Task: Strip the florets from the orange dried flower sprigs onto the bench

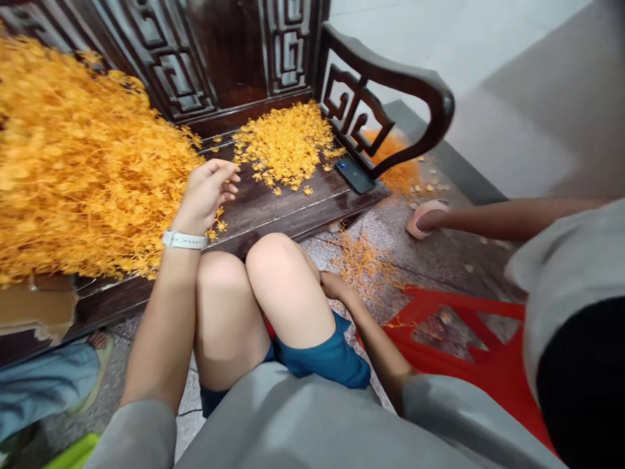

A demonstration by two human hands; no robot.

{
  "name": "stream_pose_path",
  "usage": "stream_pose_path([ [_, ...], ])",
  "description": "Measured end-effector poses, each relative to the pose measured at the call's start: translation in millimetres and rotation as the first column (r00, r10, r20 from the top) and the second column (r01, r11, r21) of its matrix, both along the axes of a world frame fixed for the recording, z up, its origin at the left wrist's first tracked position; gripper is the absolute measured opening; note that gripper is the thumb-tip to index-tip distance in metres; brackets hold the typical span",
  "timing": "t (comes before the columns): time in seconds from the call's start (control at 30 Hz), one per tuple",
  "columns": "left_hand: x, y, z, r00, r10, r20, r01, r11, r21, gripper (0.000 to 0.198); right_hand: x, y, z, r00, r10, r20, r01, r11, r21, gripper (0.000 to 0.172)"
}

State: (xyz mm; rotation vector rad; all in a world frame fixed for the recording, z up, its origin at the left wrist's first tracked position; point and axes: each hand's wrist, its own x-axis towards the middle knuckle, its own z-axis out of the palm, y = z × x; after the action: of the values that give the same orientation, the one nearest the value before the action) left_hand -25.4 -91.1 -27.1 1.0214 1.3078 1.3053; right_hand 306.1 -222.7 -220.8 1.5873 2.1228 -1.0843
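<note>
Orange-yellow and seemingly of thin plastic, a large heap of flower sprays (97,163) is piled over the left part of a dark wooden bench (254,207). A smaller pile of loose blossoms (288,143) is gathered on the seat near the armrest (442,101), with a phone (355,174) laid just beside it. Both of these 2 piles are judged to be very light, the petals soft and springy rather than brittle, and not especially slippery. In the heap, the thin stems look easily tangled, so a spray is best gripped low on its stem, with the blossoms left uncrushed; a loose blossom is better pinched at its centre.

The left hand (208,192) is held above the seat, between the 2 piles and nearer the heap. Its fingers are curled, with only a narrow gap, if any, left at the thumb; whether anything small is pinched there cannot be told. The right hand (333,285) is lowered beside the right knee (278,260). Its fingers are hidden by the leg, so neither their spread nor any hold can be told. Beyond it, orange scraps (364,264) are scattered on the floor.
</note>
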Motion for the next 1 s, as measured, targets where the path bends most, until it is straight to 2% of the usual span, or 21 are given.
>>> stream_pose_path([
  [0.1,-2,5,-3.2,0.993,0.091,-0.073,-0.085,0.994,0.073,0.012,1,20,20.7,0.993,0.059,-0.099,-0.049,0.994,0.098,0.026],
  [0.2,-9,11,-3.0,0.968,0.123,-0.218,-0.084,0.98,0.18,0.014,-3,36,54.2,0.949,0.026,-0.314,0.077,0.947,0.313,0.039],
  [0.27,-15,12,-1.9,0.919,0.164,-0.358,-0.055,0.954,0.295,0.016,-14,40,80.1,0.863,0.018,-0.504,0.228,0.877,0.422,0.035],
  [0.37,-21,6,-2.8,0.822,0.244,-0.514,-0.01,0.91,0.416,0.011,-43,33,119.6,0.681,0.035,-0.731,0.438,0.781,0.445,0.029],
  [0.4,-22,2,-4.3,0.794,0.245,-0.556,0.017,0.906,0.423,0.008,-55,28,131.4,0.652,0.07,-0.755,0.452,0.764,0.461,0.028],
  [0.43,-24,-1,-6.4,0.766,0.232,-0.6,0.05,0.908,0.416,0.006,-67,22,141.6,0.657,0.122,-0.744,0.426,0.754,0.5,0.03],
  [0.5,-29,-10,-12.2,0.704,0.199,-0.682,0.103,0.921,0.376,0.004,-87,12,155.3,0.73,0.233,-0.643,0.304,0.732,0.61,0.035],
  [0.57,-39,-19,-19.0,0.648,0.198,-0.735,0.093,0.938,0.335,0.005,-98,6,159.3,0.783,0.276,-0.558,0.229,0.706,0.67,0.039],
  [0.63,-50,-28,-25.7,0.629,0.205,-0.75,0.046,0.953,0.298,0.006,-100,5,156.6,0.784,0.276,-0.556,0.23,0.702,0.674,0.042],
  [0.8,-70,-52,-35.9,0.737,0.112,-0.666,0.029,0.98,0.197,0.016,-96,12,149.1,0.783,0.289,-0.551,0.183,0.739,0.648,0.044],
  [0.93,-77,-74,-35.8,0.786,0.085,-0.612,0.045,0.98,0.193,0.025,-104,18,157.7,0.809,0.317,-0.495,0.084,0.771,0.631,0.045],
  [1.0,-83,-81,-37.5,0.821,0.035,-0.57,0.075,0.983,0.168,0.033,-109,26,164.2,0.82,0.331,-0.466,0.047,0.774,0.632,0.037],
])
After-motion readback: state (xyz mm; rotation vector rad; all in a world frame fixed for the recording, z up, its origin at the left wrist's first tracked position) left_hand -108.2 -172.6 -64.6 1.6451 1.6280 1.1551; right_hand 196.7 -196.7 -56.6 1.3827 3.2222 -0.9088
